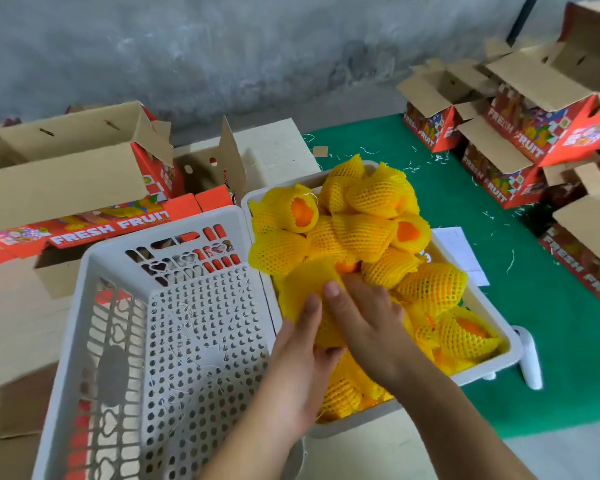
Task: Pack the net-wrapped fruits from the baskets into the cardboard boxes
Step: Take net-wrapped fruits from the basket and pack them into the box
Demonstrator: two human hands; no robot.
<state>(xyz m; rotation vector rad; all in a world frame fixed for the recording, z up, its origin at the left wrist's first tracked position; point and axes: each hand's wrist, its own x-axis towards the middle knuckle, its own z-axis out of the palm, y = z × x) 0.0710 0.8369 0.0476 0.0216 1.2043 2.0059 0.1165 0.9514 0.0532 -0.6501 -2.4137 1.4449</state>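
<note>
Net-wrapped fruit (312, 299) gripped from both sides, left hand (303, 372) and right hand (368, 327) fingers curled round it, above full basket (482, 370), beside empty basket (174, 341).

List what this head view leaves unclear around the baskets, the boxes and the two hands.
- Fruit under both hands: motion blur; left hand and right hand cover it, so the grip is unclear.
- Full basket: lower layers hidden by the top fruits.
- Open box at left: its front flap hides the inside.
- Boxes at right: the frame edge cuts them off; their contents are hidden.
</note>
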